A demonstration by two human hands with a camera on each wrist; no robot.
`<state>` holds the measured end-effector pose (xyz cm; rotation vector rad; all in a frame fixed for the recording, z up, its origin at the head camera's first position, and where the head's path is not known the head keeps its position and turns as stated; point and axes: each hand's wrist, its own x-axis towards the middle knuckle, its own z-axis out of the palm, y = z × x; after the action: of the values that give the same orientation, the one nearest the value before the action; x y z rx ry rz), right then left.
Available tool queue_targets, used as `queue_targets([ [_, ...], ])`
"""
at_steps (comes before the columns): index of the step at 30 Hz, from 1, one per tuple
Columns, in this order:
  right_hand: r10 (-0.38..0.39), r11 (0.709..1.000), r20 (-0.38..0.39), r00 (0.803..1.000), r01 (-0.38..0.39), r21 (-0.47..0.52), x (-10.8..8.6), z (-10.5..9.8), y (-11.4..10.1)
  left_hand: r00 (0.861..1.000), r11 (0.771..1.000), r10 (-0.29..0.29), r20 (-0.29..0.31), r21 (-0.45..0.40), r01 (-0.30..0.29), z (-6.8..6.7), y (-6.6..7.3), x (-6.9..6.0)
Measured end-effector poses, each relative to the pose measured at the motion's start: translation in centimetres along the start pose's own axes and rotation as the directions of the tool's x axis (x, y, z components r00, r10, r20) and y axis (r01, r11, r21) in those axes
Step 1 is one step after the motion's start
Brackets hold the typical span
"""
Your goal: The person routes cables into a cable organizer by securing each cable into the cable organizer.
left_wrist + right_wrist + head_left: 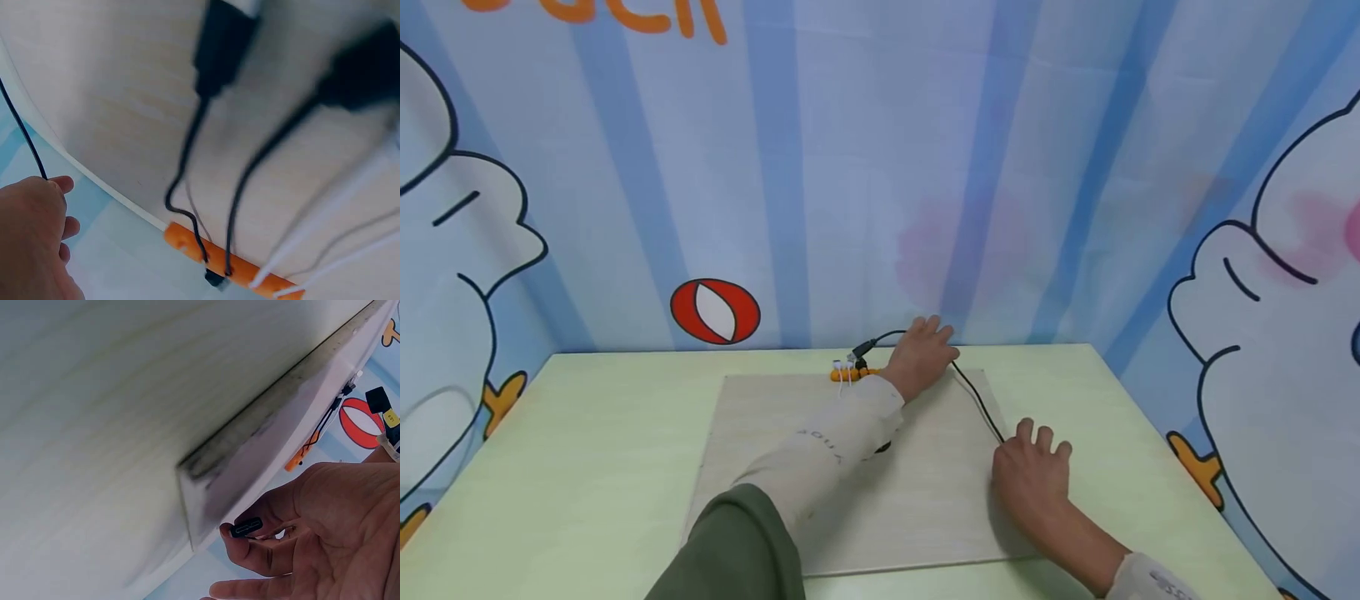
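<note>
A black cable [976,395] runs between my two hands over the right side of a pale board. My left hand [922,358], at the board's far edge, pinches the cable; in the left wrist view, thumb and finger close around it. To its left, an orange cable holder [847,376] carries several black and white cables, and a black plug [864,347] sticks up there. My right hand [1033,477] is over the board's right edge. In the right wrist view its thumb and fingertip pinch a small flat black connector [247,527], the other fingers loosely bent.
The pale board [760,483] lies on a light green table [602,467]. Behind it hangs a striped blue curtain [865,167] with cartoon prints. Black connectors [224,47] and white cable ends lie on the board, mostly behind my left forearm in the head view.
</note>
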<state>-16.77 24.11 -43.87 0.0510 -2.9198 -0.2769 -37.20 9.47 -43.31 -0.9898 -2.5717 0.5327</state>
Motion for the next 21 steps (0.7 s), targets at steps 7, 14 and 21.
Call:
queue_targets([
  [7,-0.035,0.999,-0.048,0.998,0.035,-0.015,0.1,0.1,-1.3,1.000,0.999,-0.007,0.029,-0.033,0.008,0.4,-1.7,-1.1],
  [14,-0.055,0.998,-0.063,0.996,0.055,-0.010,0.3,0.2,-2.4,0.996,0.999,-0.001,0.088,-0.051,0.006,0.3,-3.2,-2.0],
  [21,-0.091,0.996,-0.108,0.990,0.088,-0.026,0.4,0.1,-4.0,0.997,1.000,0.001,0.071,-0.016,0.000,-0.7,-4.8,-3.3],
])
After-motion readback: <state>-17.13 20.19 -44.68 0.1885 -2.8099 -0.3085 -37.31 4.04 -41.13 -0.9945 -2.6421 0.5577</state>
